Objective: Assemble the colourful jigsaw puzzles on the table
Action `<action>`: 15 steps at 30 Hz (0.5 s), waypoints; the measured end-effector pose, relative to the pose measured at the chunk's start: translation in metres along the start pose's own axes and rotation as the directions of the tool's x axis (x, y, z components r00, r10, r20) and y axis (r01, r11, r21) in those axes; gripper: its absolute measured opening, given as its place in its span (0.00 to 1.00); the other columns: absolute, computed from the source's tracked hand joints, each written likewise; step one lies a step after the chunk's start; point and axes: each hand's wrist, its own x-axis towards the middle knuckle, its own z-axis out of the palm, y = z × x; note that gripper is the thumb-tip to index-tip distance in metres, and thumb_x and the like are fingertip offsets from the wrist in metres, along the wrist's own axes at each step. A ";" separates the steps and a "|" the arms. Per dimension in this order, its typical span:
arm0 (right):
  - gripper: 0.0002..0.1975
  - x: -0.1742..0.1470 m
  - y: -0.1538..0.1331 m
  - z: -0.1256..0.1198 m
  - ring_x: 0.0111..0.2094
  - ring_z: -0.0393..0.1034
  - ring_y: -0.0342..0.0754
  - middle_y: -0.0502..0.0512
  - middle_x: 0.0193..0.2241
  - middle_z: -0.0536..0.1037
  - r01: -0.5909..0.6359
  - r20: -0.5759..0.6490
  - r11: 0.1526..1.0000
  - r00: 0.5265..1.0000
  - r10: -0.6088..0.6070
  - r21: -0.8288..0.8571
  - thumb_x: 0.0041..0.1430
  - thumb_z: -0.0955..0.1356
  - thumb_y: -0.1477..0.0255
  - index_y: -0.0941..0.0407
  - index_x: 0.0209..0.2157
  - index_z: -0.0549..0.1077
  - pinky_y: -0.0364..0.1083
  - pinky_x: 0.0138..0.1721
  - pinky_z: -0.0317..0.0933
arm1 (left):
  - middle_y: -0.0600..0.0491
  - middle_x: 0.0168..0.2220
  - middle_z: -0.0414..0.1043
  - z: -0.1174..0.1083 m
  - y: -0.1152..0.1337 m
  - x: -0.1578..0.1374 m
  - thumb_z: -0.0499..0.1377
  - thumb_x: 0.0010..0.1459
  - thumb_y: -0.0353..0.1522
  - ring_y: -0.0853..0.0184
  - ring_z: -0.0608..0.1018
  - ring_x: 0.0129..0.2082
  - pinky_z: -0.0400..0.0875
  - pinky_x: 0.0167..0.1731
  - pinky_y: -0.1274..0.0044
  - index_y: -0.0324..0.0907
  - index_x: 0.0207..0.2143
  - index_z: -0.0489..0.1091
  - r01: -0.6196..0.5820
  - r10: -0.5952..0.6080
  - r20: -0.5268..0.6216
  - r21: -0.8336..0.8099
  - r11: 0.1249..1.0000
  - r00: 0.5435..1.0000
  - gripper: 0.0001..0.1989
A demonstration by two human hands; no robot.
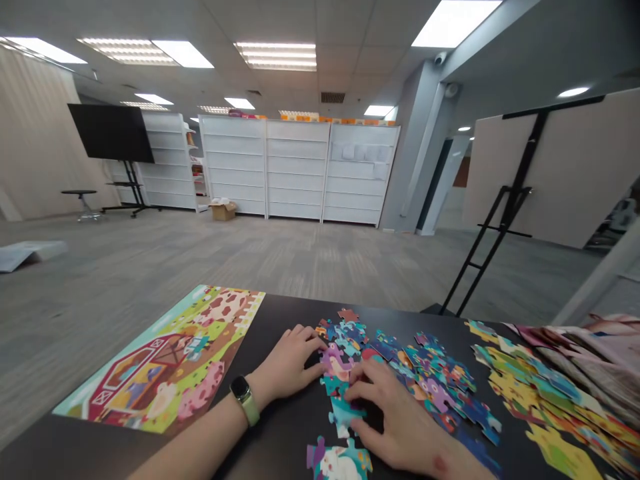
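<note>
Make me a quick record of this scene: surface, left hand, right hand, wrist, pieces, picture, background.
Surface: dark tabletop
Left hand: fingers apart, at the left edge of a puzzle-piece column
Right hand: fingers curled over the column's right side; grip unclear
Left wrist: watch, green band
Other pieces: blue-purple pile beyond the right hand; yellow-green pile farther right
Picture: farm sheet, left of the left hand
Background: white shelves, black screen
</note>
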 end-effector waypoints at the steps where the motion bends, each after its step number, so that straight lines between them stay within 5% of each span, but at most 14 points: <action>1: 0.12 0.001 -0.001 0.000 0.49 0.69 0.55 0.56 0.47 0.74 0.001 0.011 1.000 1.000 -0.001 -0.013 0.53 0.71 0.74 0.50 0.41 0.77 0.56 0.53 0.63 | 0.51 0.47 0.70 0.000 0.000 0.000 0.59 0.64 0.40 0.57 0.70 0.47 0.64 0.46 0.67 0.49 0.47 0.72 -0.001 0.001 0.001 -0.001 1.000 1.000 0.11; 15: 0.11 0.002 -0.013 -0.006 0.48 0.68 0.54 0.56 0.44 0.75 -0.011 0.064 1.000 0.998 0.013 -0.025 0.56 0.70 0.73 0.52 0.42 0.78 0.54 0.51 0.64 | 0.52 0.47 0.70 -0.001 0.001 0.001 0.64 0.60 0.43 0.56 0.70 0.47 0.64 0.47 0.66 0.50 0.47 0.72 0.035 -0.034 0.005 -0.029 0.999 0.999 0.15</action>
